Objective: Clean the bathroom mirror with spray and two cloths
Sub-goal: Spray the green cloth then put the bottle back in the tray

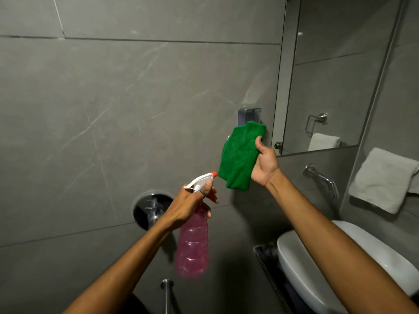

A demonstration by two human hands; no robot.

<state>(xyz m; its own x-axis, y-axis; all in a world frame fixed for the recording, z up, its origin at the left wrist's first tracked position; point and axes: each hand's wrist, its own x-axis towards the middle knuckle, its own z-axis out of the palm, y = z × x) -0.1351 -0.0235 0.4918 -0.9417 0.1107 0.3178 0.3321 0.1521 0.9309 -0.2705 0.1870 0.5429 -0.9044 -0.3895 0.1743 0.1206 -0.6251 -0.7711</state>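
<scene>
The left hand [190,205] is wrapped around the neck of the spray bottle [192,243], a finger on the white trigger, the red nozzle tip just short of the lower-left corner of the green cloth [240,155]. The right hand [265,164] grips that folded cloth by its right edge, thumb over the front, the cloth hanging flat before the grey tiled wall [113,109]. The mirror [335,75] stands to the right of the cloth; its left edge runs down just beyond the cloth's upper corner and its bottom edge passes behind the right thumb. Between both hands and the wall on the left there is wide open space, broken only by a round chrome valve [152,209] below the left wrist. To the right the room tightens: a tap [322,177] juts from the wall under the mirror, a white towel [383,180] hangs beside it, and the basin [317,279] sits under the right forearm.
</scene>
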